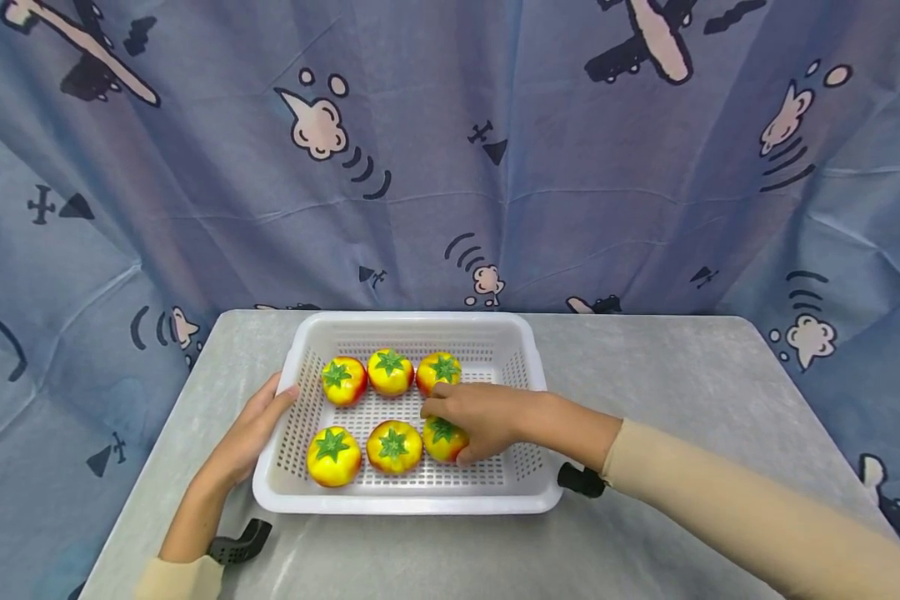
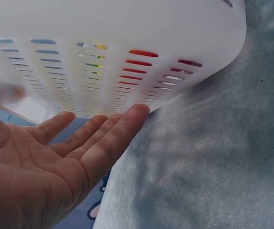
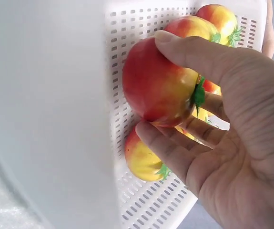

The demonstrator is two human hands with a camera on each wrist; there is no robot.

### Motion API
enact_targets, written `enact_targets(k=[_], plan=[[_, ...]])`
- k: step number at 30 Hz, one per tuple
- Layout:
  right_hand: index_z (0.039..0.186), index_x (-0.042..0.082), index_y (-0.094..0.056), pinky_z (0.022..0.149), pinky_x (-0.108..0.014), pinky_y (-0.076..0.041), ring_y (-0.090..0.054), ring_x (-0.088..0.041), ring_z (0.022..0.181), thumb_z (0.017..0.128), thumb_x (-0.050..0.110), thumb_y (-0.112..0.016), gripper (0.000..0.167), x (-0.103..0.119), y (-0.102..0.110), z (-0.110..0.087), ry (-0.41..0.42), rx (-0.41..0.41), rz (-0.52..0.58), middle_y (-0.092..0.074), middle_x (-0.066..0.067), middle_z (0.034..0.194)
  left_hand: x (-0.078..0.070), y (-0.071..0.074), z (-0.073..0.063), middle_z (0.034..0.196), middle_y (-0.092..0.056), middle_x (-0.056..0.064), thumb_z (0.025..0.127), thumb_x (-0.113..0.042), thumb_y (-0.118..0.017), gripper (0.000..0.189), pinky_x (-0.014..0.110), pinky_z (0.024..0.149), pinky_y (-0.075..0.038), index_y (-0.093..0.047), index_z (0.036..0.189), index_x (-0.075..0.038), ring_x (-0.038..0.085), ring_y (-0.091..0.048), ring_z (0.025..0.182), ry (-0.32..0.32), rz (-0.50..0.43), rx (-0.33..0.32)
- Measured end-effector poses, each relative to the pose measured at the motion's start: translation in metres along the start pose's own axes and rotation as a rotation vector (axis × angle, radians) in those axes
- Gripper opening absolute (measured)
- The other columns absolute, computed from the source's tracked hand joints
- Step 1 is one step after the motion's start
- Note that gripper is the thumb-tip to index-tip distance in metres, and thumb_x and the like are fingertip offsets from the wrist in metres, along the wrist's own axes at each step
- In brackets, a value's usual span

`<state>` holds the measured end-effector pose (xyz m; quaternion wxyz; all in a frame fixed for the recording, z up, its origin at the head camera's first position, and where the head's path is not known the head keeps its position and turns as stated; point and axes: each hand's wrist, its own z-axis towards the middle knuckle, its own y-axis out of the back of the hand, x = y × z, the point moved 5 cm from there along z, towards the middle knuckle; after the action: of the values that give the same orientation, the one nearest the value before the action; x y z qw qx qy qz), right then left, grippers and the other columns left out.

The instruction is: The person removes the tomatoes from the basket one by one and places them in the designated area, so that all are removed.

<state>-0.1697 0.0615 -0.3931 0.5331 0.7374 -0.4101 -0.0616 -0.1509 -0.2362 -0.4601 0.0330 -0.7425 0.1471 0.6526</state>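
Observation:
A white perforated plastic basket (image 1: 408,505) holds several red-and-yellow tomato-like fruits with green star-shaped tops, in two rows. My right hand (image 1: 487,419) reaches over the basket's right side and grips the front-right fruit (image 3: 158,83), thumb on one side and fingers on the other. Whether this fruit touches the basket floor I cannot tell. Close by lie the back-right fruit (image 1: 438,368) and the front-middle fruit (image 1: 394,447). My left hand (image 1: 251,435) holds the basket's left rim, thumb over the edge. In the left wrist view, its fingers (image 2: 110,143) lie against the slotted outer wall.
The basket stands on a grey table (image 1: 645,367), near its back edge. Behind hangs a blue curtain (image 1: 435,167) with printed airplanes. Farther left in the basket are the back-left fruit (image 1: 344,381), back-middle fruit (image 1: 390,372) and front-left fruit (image 1: 333,457).

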Motion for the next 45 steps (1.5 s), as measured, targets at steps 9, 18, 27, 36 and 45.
enact_targets(k=[9,18,27,36,45], plan=[[0.149,0.015,-0.059,0.11,-0.035,-0.058,-0.062,-0.016,0.115,0.089,0.029,-0.087,0.068,0.001,0.006,-0.008,0.039,-0.11,0.005,-0.059,-0.007,0.141,0.002,0.001,-0.002,0.159,-0.039,0.039,0.117,-0.034,-0.033,0.063,0.055,0.093,-0.066,-0.011,0.17,-0.009,0.055,-0.06,0.131,0.011,-0.003,-0.017],[0.151,0.017,-0.057,0.112,-0.039,-0.059,-0.062,-0.019,0.124,0.09,0.03,-0.086,0.069,-0.005,0.02,-0.025,0.022,-0.218,0.066,-0.056,-0.006,0.147,0.001,0.001,-0.002,0.158,-0.039,0.04,0.117,-0.035,-0.033,0.064,0.053,0.091,-0.067,-0.01,0.17,-0.008,0.055,-0.061,0.13,-0.002,0.001,-0.016],[0.151,0.017,-0.059,0.113,-0.043,-0.058,-0.061,-0.023,0.128,0.091,0.027,-0.085,0.066,-0.009,0.027,-0.037,0.051,-0.282,0.094,-0.056,-0.009,0.148,0.001,0.002,-0.003,0.157,-0.039,0.04,0.117,-0.034,-0.032,0.063,0.053,0.09,-0.067,-0.01,0.17,-0.009,0.055,-0.061,0.129,0.001,-0.01,-0.016],[0.149,0.021,-0.058,0.109,-0.041,-0.061,-0.062,-0.021,0.126,0.091,0.028,-0.085,0.065,-0.009,0.029,-0.058,0.057,-0.422,0.107,-0.054,-0.006,0.147,0.001,0.002,-0.001,0.158,-0.039,0.04,0.117,-0.034,-0.033,0.063,0.053,0.09,-0.067,-0.011,0.17,-0.008,0.056,-0.06,0.13,-0.003,-0.007,-0.021],[0.147,0.023,-0.059,0.109,-0.047,-0.06,-0.061,-0.022,0.129,0.088,0.026,-0.088,0.066,-0.023,0.033,-0.079,0.001,-0.562,0.191,-0.055,0.0,0.148,0.003,0.001,0.001,0.158,-0.039,0.04,0.117,-0.032,-0.033,0.061,0.056,0.093,-0.066,-0.012,0.169,-0.007,0.059,-0.057,0.132,-0.008,-0.025,-0.007]])
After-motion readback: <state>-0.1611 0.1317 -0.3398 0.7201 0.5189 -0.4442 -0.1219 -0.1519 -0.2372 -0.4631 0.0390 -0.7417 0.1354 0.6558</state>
